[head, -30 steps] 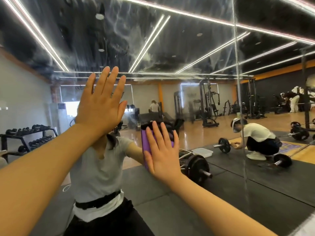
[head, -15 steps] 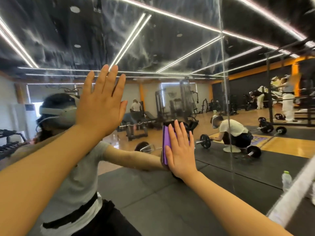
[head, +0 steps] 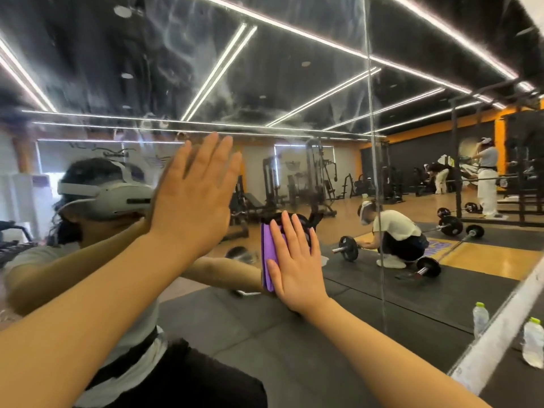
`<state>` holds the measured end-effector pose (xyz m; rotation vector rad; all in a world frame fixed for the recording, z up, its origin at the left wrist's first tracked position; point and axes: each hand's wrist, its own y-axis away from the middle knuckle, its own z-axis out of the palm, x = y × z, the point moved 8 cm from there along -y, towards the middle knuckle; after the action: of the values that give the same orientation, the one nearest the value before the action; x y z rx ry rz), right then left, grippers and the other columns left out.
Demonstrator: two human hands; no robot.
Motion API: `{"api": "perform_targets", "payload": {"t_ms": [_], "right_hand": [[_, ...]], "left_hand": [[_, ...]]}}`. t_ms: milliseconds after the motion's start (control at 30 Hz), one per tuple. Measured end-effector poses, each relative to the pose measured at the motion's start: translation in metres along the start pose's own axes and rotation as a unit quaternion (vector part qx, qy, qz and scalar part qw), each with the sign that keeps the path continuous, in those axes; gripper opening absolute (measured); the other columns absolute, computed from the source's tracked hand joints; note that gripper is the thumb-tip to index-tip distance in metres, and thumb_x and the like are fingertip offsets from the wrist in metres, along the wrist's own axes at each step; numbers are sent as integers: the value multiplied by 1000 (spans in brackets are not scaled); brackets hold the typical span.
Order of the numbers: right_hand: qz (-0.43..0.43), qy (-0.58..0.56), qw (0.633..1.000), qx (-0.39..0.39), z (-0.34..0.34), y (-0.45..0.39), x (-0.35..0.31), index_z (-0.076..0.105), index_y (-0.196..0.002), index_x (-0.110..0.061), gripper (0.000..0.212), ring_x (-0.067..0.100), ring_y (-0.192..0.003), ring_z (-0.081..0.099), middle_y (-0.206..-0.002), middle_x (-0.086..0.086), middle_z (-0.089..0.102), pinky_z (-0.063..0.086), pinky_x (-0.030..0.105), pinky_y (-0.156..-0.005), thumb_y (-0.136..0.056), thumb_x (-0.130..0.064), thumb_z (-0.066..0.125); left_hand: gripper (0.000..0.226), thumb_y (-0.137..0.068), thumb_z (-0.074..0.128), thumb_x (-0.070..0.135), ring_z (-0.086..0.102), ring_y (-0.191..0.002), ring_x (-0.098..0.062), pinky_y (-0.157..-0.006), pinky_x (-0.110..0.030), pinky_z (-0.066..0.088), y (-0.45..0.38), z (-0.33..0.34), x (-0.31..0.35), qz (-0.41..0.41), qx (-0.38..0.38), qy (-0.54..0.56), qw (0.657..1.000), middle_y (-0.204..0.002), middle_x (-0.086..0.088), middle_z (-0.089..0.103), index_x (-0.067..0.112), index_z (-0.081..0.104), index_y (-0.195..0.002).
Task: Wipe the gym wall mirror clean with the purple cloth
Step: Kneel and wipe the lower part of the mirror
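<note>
Gym wall mirror (head: 294,83) fills frame | right hand (head: 297,266), fingers straight and spread, presses purple cloth (head: 269,254) at centre | left hand (head: 194,201) flat, fingers together, centre-left.

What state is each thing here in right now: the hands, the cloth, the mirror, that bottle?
Left hand: open, flat against the mirror.
Right hand: open, fingers straight, pressing the cloth.
Purple cloth: folded, pinned flat against the glass.
Mirror: streaky and smeared in the upper part.
Bottle: upright, capped, on the floor.
</note>
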<state>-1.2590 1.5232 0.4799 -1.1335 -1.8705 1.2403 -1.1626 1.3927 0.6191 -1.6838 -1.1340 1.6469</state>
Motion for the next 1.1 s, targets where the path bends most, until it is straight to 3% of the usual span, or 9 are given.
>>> {"api": "perform_targets", "payload": {"t_ms": [267, 400, 533, 700, 800, 933, 1100], "right_hand": [[-3, 18, 1000, -22, 8, 19, 85, 9, -159, -17, 62, 28, -154, 8, -166, 12, 14, 17, 55, -116, -105, -48, 14], [-23, -2, 1000, -3, 13, 20, 94, 8, -159, -18, 61, 29, -153, 10, -166, 13, 14, 17, 57, -115, -106, -47, 12], [-22, -33, 999, 26, 10, 3, 89, 10, -159, -18, 62, 32, -153, 14, -165, 15, 16, 18, 61, -116, -104, -46, 19], [-6, -66, 996, 66, -26, -92, 105, 19, -159, -19, 65, 29, -153, 12, -166, 13, 17, 5, 59, -119, -100, -45, 26], [-35, -63, 994, 85, -40, -129, 114, 21, -159, -18, 64, 29, -154, 11, -166, 12, 17, 7, 61, -120, -101, -45, 27], [-44, -76, 989, 118, -30, -105, 109, 26, -157, -16, 63, 29, -154, 13, -165, 12, 20, 7, 60, -120, -101, -44, 30], [-156, -29, 983, 94, -4, -35, 90, 24, -157, -14, 66, 31, -153, 14, -165, 11, 18, 12, 62, -118, -100, -45, 36]], "left_hand": [[66, -91, 29, 35, 32, -144, -39, -116, -52, 15, 0, 30, 48, -38, -37, 26, 998, -154, -22, 38, 0, 43, -145], [64, -93, 30, 36, 28, -144, -38, -116, -51, 14, -3, 40, 68, -46, -30, 20, 998, -154, -23, 37, 0, 45, -143], [64, -97, 29, 39, 19, -149, -35, -120, -53, 10, -2, 51, 74, -76, -38, 6, 996, -161, -19, 25, 3, 31, -151], [66, -99, 33, 38, 17, -151, -34, -122, -51, 6, 1, 54, 75, -92, -35, -24, 995, -164, -16, 19, 7, 24, -156], [66, -99, 32, 39, 15, -152, -32, -122, -51, 7, 2, 56, 75, -101, -34, -37, 994, -164, -14, 18, 7, 26, -156], [67, -97, 34, 40, 15, -152, -31, -123, -52, 10, 2, 56, 75, -106, -32, -40, 993, -164, -13, 19, 8, 28, -156], [68, -97, 34, 41, 15, -152, -32, -122, -54, 13, 4, 56, 76, -102, -39, -40, 993, -165, -13, 18, 7, 28, -156]]}}
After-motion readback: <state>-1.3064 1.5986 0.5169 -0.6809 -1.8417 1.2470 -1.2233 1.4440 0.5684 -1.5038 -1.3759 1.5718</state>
